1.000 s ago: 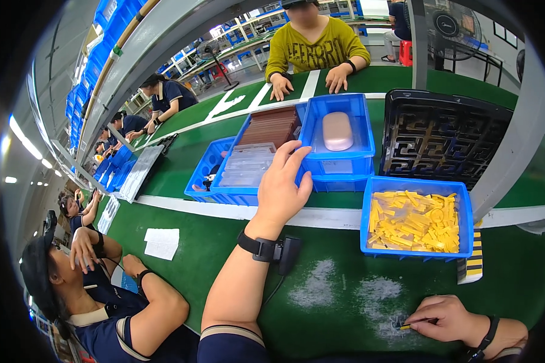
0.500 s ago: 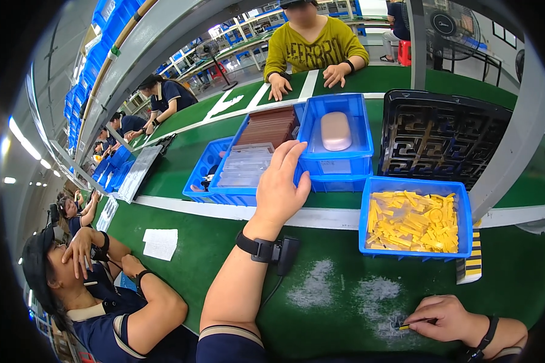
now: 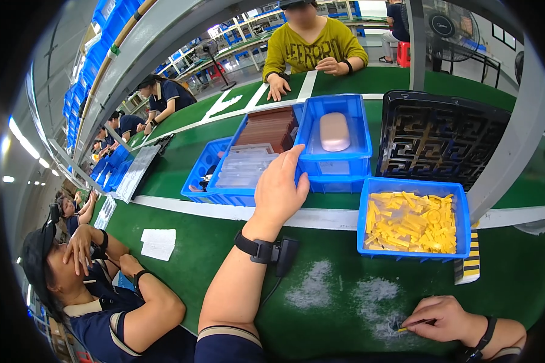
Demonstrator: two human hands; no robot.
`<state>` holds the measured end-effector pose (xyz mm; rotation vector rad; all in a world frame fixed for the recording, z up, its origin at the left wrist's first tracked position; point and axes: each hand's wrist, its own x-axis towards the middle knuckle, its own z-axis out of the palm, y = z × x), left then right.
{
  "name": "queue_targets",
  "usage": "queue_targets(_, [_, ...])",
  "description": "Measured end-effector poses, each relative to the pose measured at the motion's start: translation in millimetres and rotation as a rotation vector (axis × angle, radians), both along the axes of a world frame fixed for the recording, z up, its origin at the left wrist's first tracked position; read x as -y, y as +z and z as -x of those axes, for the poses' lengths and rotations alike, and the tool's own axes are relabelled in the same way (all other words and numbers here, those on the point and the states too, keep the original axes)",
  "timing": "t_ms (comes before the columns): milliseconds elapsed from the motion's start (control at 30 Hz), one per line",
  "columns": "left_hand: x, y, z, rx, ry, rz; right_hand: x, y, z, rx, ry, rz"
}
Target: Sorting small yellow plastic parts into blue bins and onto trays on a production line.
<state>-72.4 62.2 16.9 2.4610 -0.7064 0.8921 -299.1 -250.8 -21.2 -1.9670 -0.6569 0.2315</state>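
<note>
My left hand (image 3: 280,186) reaches forward over the corner of a blue bin (image 3: 239,196) of brown plates (image 3: 269,128) and clear plastic pieces (image 3: 245,164). Its fingers are stretched out, fingertips against the blue bin (image 3: 351,148) that holds a pinkish rounded case (image 3: 335,132). At the lower right, my right hand (image 3: 440,319) rests low over the green table, closed on a thin dark tool (image 3: 421,323). A small yellow piece (image 3: 402,330) shows at the tool's end; the tool's kind is mostly hidden by the fingers. Whitish scrapings (image 3: 378,296) lie beside it.
A blue bin of yellow strips (image 3: 412,224) stands right of centre, before a black moulded tray (image 3: 442,139) and a grey post (image 3: 515,121). White paper (image 3: 158,244) lies left. One co-worker (image 3: 109,290) sits at my left, another (image 3: 313,48) across the table.
My left hand's fingers have lowered slightly and drawn closer together on the bin. The right hand stays nearly still. Across the table, the co-worker's hand on the right has lifted off the surface.
</note>
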Motion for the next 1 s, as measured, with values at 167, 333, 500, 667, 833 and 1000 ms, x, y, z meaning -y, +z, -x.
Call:
queue_targets(167, [3.3, 1.4, 1.3, -0.030, 0.024, -0.017, 0.1, 0.5, 0.0, 0.004, -0.004, 0.027])
queue_targets(333, [1.7, 2.4, 1.9, -0.073, 0.044, -0.017, -0.9, 3.4, 0.6, -0.013, -0.015, 0.032])
queue_targets(500, [1.4, 3.6, 3.0, -0.092, 0.026, 0.009, 0.0, 3.8, 0.1, -0.005, -0.014, 0.038])
queue_targets(667, [-0.2, 1.5, 1.1, -0.085, 0.018, 0.031, -0.3, 2.4, 0.3, 0.006, -0.021, 0.022])
queue_targets(833, [0.0, 0.0, -0.6, -0.071, 0.015, 0.048, -0.3, 2.9, 0.1, 0.010, -0.017, 0.032])
queue_targets(1000, [-3.2, -2.1, -3.0, -0.059, 0.026, 0.054, -1.6, 2.2, -0.1, 0.022, -0.014, 0.033])
